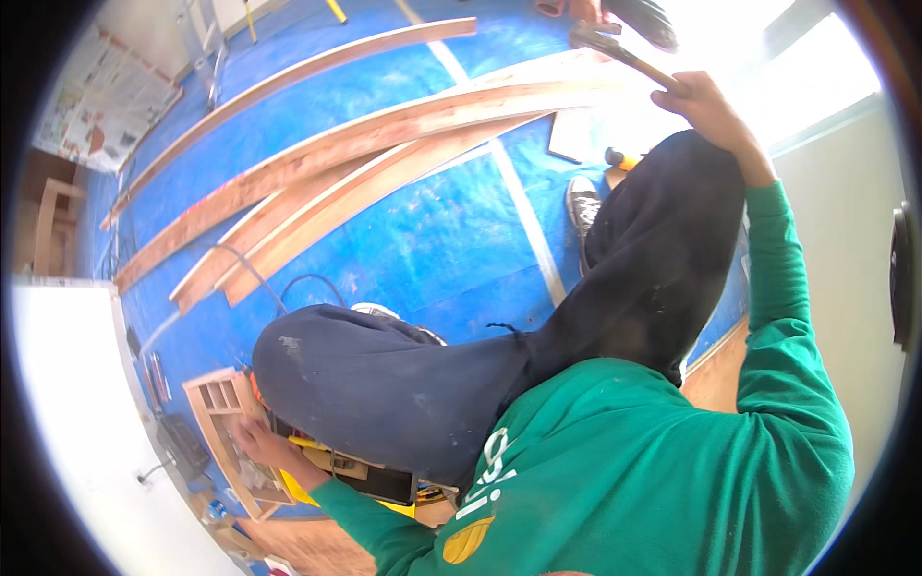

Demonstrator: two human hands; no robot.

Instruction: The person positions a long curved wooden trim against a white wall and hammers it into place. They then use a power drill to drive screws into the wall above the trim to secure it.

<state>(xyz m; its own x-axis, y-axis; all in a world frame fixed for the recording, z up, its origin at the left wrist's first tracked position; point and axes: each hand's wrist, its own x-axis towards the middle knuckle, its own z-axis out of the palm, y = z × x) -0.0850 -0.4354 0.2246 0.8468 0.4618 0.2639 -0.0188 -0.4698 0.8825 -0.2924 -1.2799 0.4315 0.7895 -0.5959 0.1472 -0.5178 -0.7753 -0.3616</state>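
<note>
My right hand (709, 108) is closed round the handle of a hammer (645, 70), raised beyond my right knee. The hammer's head points left, close to another person's hand (587, 10). Down at the left, my left hand (266, 447) reaches over a wooden tray (213, 434) with small compartments, its fingers looking apart and somewhat blurred. Small loose contents lie in the tray, too unclear to name. Between this tray and my thigh sits a yellow and black toolbox (389, 482) with tools in it.
Several long timber boards (327, 173) lie across the blue floor sheet (451, 240). A cable (312, 278) runs near my left knee. Another person's shoe (649, 21) is at the top right. A stepladder (206, 58) stands far left; a pale wall (845, 192) is at right.
</note>
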